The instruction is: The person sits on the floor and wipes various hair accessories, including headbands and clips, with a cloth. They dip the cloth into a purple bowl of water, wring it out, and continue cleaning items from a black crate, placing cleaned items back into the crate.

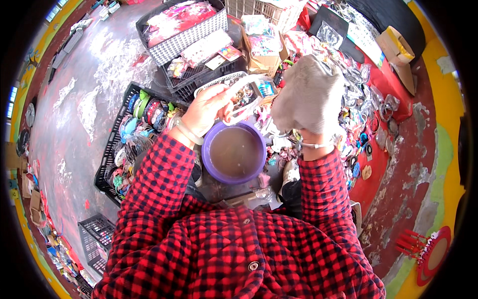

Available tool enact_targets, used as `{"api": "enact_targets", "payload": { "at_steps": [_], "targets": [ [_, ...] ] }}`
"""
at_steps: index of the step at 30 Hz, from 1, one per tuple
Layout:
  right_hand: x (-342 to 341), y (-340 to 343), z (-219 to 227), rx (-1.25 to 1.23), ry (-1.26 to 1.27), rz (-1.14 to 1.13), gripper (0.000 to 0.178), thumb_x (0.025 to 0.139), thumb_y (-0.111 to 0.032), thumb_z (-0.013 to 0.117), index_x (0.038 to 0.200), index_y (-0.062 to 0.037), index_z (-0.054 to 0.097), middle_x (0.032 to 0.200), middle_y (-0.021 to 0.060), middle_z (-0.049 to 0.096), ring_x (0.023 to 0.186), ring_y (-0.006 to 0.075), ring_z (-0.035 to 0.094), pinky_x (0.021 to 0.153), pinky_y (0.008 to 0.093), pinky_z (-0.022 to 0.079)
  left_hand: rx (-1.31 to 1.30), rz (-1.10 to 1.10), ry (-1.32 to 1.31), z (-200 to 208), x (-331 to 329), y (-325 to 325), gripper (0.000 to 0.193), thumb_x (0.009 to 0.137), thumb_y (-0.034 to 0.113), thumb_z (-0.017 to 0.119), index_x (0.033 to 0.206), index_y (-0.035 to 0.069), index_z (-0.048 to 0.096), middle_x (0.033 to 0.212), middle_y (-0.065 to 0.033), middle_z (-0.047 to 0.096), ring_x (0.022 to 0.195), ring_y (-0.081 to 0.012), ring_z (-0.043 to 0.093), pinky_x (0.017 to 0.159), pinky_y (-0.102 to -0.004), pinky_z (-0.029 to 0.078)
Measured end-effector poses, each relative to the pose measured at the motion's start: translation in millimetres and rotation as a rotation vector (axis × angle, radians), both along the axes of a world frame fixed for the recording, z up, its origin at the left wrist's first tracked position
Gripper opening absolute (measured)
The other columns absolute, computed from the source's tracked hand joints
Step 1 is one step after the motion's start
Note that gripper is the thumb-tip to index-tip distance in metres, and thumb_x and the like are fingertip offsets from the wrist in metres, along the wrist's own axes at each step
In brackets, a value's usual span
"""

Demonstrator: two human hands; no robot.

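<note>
— What is the left hand (205, 110) doing?

— Its grip is clamped on a small white plastic basket (238, 94), held tilted just above the round purple plastic bowl (234, 153) of murky liquid.

— And the right hand (309, 97)?

— It is inside a grey cloth glove (307, 92), raised beside the basket; I cannot tell how its grip stands.

— Where is the bowl?

— On the floor, between the black plastic crate of coloured hair accessories (130, 130) and the red mat (383, 154).
</note>
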State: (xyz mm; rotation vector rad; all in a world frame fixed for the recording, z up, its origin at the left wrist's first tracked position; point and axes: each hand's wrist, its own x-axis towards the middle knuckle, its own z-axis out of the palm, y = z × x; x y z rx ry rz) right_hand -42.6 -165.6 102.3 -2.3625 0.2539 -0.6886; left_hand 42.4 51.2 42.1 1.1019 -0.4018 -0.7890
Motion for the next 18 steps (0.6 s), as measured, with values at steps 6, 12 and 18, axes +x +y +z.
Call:
{"api": "enact_targets", "payload": {
  "at_steps": [6,12,18],
  "targets": [
    [-1.5,42.4,-62.7,-0.357,-0.188,0.301,0.029,0.075,-0.019,0.058,0.101,-0.0061,0.059,0.09,0.0099,0.062,0.074,0.0258,0.059,0.066,0.0363,0.046,0.089,-0.121,0.137,-8.6,-24.8,-29.5,0.022,0.093,0.015,0.041,0.101,0.0,0.055,0.065,-0.0022,0.05,0.044,-0.0065,0.041,0.038,-0.0187,0.032],
    [-7.9,43.0,-66.7,-0.422,-0.093,0.439,0.011,0.074,-0.024,0.055,0.073,-0.0132,0.057,0.062,0.0057,0.057,0.053,0.0245,0.059,0.046,0.0371,0.045,0.179,-0.206,0.128,3.0,-29.3,-23.5,0.022,0.091,0.017,0.043,0.098,0.002,0.058,0.062,-0.0014,0.051,0.044,-0.0051,0.041,0.04,-0.0192,0.031],
    [-13.0,37.0,-45.2,-0.649,-0.108,0.336,0.008,0.071,-0.02,0.055,0.072,-0.0126,0.057,0.062,0.0043,0.054,0.053,0.0231,0.058,0.044,0.0346,0.044,0.25,-0.174,-0.491,18.2,-31.4,-17.4,0.021,0.089,0.015,0.047,0.074,0.001,0.052,0.058,0.0013,0.046,0.051,-0.0044,0.04,0.045,-0.0208,0.031]
  ]
}}
